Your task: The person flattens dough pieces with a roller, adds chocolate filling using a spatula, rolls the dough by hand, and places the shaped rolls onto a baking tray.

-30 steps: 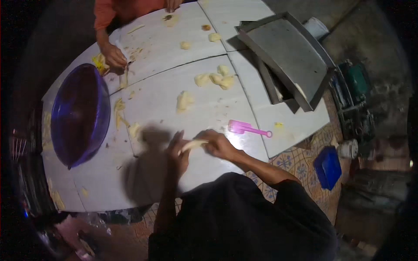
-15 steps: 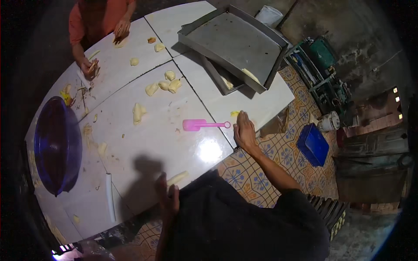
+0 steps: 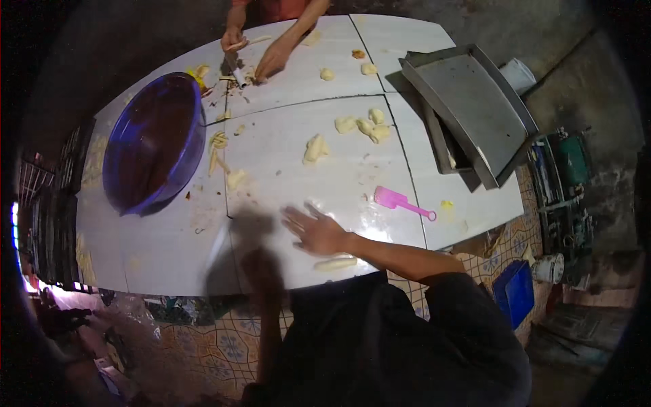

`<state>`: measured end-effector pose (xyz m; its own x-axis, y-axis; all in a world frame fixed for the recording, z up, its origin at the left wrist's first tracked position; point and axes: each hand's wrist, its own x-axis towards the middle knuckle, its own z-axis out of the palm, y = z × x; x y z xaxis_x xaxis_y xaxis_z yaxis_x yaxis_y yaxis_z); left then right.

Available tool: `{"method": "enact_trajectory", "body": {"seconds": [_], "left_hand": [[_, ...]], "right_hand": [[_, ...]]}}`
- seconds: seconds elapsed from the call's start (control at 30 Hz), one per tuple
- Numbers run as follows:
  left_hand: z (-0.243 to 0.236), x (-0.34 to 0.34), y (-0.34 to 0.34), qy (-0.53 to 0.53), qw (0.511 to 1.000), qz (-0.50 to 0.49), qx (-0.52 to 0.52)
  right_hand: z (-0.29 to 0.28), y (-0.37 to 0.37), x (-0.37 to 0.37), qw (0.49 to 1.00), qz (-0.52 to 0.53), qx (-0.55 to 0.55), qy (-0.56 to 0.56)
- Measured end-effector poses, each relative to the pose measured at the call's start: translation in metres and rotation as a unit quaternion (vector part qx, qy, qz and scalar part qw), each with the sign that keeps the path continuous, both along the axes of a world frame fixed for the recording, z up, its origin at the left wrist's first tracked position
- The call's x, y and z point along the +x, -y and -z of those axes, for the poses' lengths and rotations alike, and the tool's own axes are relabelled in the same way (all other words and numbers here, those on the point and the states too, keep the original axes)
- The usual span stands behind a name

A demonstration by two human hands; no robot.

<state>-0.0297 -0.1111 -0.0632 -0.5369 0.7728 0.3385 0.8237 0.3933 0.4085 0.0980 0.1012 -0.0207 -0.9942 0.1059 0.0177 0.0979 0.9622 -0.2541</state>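
Right hand (image 3: 317, 234) has shifted to left of the pink scoop (image 3: 391, 197), fingers apart; dough roll (image 3: 336, 263) thus lies unheld by the white table's (image 3: 163, 251) near edge; left hand (image 3: 263, 270) blurred, finger state cannot be told.

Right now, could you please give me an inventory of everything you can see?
Table: one, white, centre
Floor: one, tan and blue tiles, below
Tub: one, purple, left on table
Dough lumps: about seven, pale, middle and far side
Dough scraps: several, pale, right of tub
Dough roll: one, pale, table's near edge
Co-worker's hands: two, bare, table's far side
Tube: one, white, near those hands
Scoop: one, pink, right of centre
Trays: two, grey, stacked at right
Buckets: two, white, beyond trays and on floor
Bin: one, blue, floor at right
Shirt: one, black, bottom
Right hand: one, bare, over table, fingers spread
Left hand: one, blurred, table's near edge
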Motion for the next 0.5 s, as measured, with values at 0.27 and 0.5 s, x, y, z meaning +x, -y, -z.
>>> {"method": "enact_trajectory", "body": {"seconds": [0.27, 0.5], "left_hand": [[-0.024, 0.007, 0.0, 0.107, 0.976, -0.187, -0.026], [0.034, -0.009, 0.033, 0.119, 0.974, -0.175, 0.08]], "right_hand": [[-0.015, -0.038, -0.002, 0.969, 0.244, 0.021, -0.019], [-0.055, -0.032, -0.021, 0.938, -0.041, -0.333, -0.084]]}}
